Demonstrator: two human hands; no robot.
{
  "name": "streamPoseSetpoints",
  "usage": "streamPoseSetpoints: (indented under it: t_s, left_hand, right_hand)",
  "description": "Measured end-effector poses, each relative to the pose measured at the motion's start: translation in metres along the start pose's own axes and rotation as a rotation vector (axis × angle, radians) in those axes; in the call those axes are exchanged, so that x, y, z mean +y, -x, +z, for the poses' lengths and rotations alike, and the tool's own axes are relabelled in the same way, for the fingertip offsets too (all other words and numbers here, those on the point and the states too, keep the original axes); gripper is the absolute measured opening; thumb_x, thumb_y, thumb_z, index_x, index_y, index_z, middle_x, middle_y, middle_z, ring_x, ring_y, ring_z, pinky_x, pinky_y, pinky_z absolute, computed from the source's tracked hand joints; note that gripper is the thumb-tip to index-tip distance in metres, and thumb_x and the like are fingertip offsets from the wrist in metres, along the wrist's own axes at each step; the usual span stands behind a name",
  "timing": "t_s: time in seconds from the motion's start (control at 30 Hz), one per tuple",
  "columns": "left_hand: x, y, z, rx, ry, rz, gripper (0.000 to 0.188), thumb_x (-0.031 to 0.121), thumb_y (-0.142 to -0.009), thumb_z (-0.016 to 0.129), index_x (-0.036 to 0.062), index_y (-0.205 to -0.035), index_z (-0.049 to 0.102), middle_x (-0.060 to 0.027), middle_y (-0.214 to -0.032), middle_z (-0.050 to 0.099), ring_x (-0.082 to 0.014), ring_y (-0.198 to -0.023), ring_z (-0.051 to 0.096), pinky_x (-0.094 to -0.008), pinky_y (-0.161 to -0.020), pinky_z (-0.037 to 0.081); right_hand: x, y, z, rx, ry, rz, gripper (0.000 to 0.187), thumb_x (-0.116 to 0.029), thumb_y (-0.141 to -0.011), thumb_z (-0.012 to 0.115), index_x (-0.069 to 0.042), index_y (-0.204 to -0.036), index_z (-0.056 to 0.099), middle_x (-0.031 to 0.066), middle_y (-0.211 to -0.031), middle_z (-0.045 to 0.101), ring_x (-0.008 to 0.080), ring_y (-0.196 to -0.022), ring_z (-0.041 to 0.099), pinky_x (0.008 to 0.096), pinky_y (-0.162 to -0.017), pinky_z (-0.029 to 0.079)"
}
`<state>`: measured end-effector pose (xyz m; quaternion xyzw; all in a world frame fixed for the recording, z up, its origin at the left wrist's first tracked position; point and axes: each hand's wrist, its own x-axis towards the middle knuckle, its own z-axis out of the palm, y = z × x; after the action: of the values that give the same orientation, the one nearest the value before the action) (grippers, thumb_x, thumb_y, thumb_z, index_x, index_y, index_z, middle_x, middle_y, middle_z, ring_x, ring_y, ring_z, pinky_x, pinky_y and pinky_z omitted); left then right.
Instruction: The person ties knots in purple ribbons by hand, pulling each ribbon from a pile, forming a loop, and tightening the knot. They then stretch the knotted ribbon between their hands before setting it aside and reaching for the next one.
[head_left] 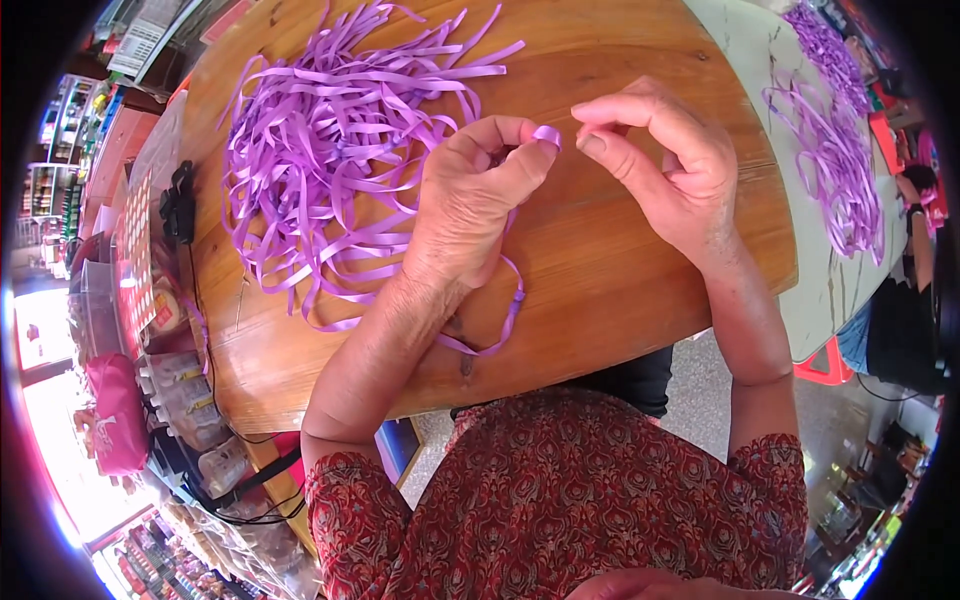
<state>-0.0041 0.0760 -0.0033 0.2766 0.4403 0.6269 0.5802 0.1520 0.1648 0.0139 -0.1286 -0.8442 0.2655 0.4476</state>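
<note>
My left hand [480, 195] is closed, pinching a purple ribbon [547, 134] whose end curls into a small loop above the thumb and forefinger. The ribbon's lower part hangs behind the wrist and curves over the wooden table [600, 290], with a small darker purple piece [518, 297] on it. Just right of the loop, my right hand [670, 160] hovers with thumb and forefinger slightly apart. Nothing shows between those fingertips, and the other fingers are bent. A tangled heap of purple ribbons [330, 150] lies left of my hands.
A pale marbled table [840, 305] adjoins on the right, bearing another bundle of purple ribbons [838, 190]. Beyond it is part of another person [905, 310]. A black object with a cable [179, 203] sits at the left edge, beside packets and a pink bag [116, 415].
</note>
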Motion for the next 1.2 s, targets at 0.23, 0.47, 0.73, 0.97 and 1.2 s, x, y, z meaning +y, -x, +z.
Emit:
streamPoseSetpoints:
  t_s: [0.23,0.47,0.73,0.97,1.2]
  left_hand:
    - [0.006,0.007,0.011,0.079,-0.168,0.110,0.011,0.008,-0.082,0.065,0.0014,-0.089,0.060,0.0049,-0.076,0.054,-0.0011,-0.066,0.046,-0.0154,-0.058,0.037]
    - [0.001,0.008,0.010,0.045,-0.160,0.135,0.008,0.005,-0.083,0.063,0.0011,-0.089,0.059,0.0051,-0.078,0.055,-0.0006,-0.067,0.046,-0.0152,-0.060,0.039]
    - [-0.002,0.006,0.013,0.075,-0.204,0.210,0.008,0.004,-0.083,0.063,0.0013,-0.089,0.059,0.0044,-0.081,0.055,-0.0004,-0.069,0.045,-0.0150,-0.061,0.039]
    - [-0.003,0.010,0.014,0.039,-0.232,0.233,0.014,0.007,-0.083,0.066,0.0043,-0.095,0.059,0.0040,-0.087,0.056,-0.0016,-0.070,0.046,-0.0145,-0.060,0.035]
    - [-0.008,0.007,0.005,-0.100,0.223,0.112,0.011,0.000,-0.084,0.063,0.0018,-0.094,0.061,0.0017,-0.085,0.058,-0.0038,-0.076,0.049,-0.0178,-0.066,0.038]
  right_hand:
    - [0.001,-0.001,0.002,-0.081,-0.110,0.042,0.013,0.004,-0.075,0.068,0.001,-0.086,0.064,0.0066,-0.078,0.062,0.0144,-0.069,0.057,0.0242,-0.062,0.045]
    - [-0.003,0.004,0.004,-0.065,-0.201,0.246,0.008,0.004,-0.078,0.063,0.000,-0.085,0.063,0.0053,-0.075,0.060,0.0118,-0.069,0.055,0.0243,-0.060,0.043]
    - [-0.003,0.002,0.005,-0.032,-0.239,0.190,0.005,0.000,-0.082,0.063,0.001,-0.086,0.062,0.0012,-0.075,0.060,0.0077,-0.071,0.054,0.0216,-0.066,0.044]
    - [-0.009,0.002,-0.001,-0.107,-0.326,0.472,0.005,-0.004,-0.084,0.062,0.000,-0.086,0.063,-0.0001,-0.077,0.059,0.0080,-0.072,0.053,0.0216,-0.065,0.042]
    - [0.008,0.007,0.006,-0.117,-0.907,0.735,0.017,-0.015,-0.086,0.061,0.001,-0.088,0.061,-0.0002,-0.076,0.056,0.0055,-0.072,0.049,0.0204,-0.066,0.039]
